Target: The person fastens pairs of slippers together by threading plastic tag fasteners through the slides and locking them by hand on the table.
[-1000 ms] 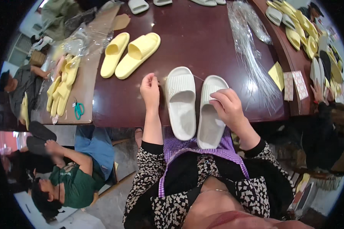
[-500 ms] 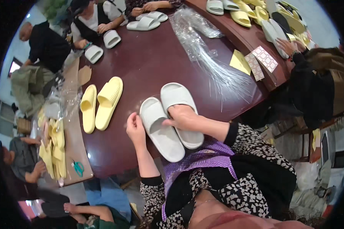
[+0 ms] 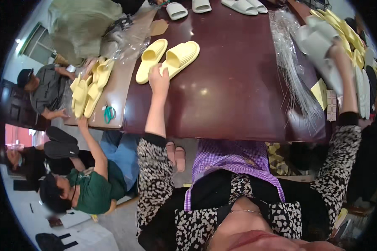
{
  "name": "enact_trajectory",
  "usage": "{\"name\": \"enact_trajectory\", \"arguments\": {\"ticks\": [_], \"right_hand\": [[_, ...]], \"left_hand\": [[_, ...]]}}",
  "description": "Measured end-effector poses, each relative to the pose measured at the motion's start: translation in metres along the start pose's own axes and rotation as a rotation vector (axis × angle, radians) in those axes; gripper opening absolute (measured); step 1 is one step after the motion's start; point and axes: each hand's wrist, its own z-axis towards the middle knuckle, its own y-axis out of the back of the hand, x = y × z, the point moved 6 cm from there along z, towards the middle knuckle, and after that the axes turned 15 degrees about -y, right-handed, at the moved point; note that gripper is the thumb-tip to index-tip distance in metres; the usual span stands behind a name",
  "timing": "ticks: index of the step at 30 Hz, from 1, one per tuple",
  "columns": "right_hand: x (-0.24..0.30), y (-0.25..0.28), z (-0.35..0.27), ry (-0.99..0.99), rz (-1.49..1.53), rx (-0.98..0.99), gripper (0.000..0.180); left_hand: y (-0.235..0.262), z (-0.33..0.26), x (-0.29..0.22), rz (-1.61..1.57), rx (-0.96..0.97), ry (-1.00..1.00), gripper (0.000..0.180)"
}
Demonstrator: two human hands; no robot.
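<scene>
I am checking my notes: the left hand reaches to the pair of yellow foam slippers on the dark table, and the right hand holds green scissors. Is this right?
Not quite. In the head view the right hand holds pale grey foam slippers, not scissors. The left hand does reach the pair of yellow foam slippers on the dark table.

My left arm reaches straight out in front of me, and my left hand (image 3: pixel 159 80) lies low with the fingers bent down. My right arm goes up and out to the side. My right hand (image 3: pixel 338 49) is lifted high, fingers closed.
</scene>
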Motion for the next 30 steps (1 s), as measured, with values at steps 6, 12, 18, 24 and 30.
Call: {"name": "enact_trajectory", "arguments": {"ticks": [6,12,18,24,30], "right_hand": [[-0.004,0.051,-0.016,-0.172,0.098,-0.199,0.037],[-0.043,-0.008,-0.140,-0.005,0.348,0.123,0.030],[-0.061,-0.029,-0.222,-0.259,0.428,0.405,0.020],[0.013,-0.054,-0.216,-0.142,0.555,0.501,0.020],[0.073,-0.114,-0.181,-0.093,0.545,0.529,0.022]], "left_hand": [[-0.043,0.010,0.085,0.254,0.405,0.246,0.050],[-0.073,0.020,0.129,0.107,0.418,0.421,0.070],[-0.109,0.040,0.048,0.010,0.500,0.299,0.033],[-0.129,0.003,-0.067,-0.051,0.502,0.215,0.023],[-0.113,-0.037,-0.179,-0.010,0.555,0.184,0.033]]}}
